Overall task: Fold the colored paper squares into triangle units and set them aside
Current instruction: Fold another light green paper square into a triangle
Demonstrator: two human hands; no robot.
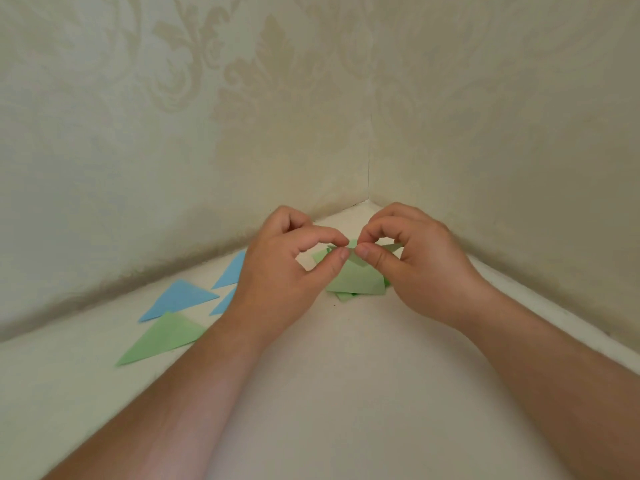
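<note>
Mid-fold: left hand [277, 268] and right hand [415, 261] both pinching top edge of light green paper square [356, 280] near wall corner [369, 199], likely creasing next, then joining green folded paper triangle [162, 339] left of corner.

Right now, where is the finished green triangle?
In the head view the green triangle lies flat on the white surface at lower left, beside the left forearm, just in front of the blue triangles.

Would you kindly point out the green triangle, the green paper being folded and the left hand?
green triangle [162, 339]: head view, middle.
green paper [360, 280]: head view, lower flap.
left hand [277, 282]: head view, back.
</note>
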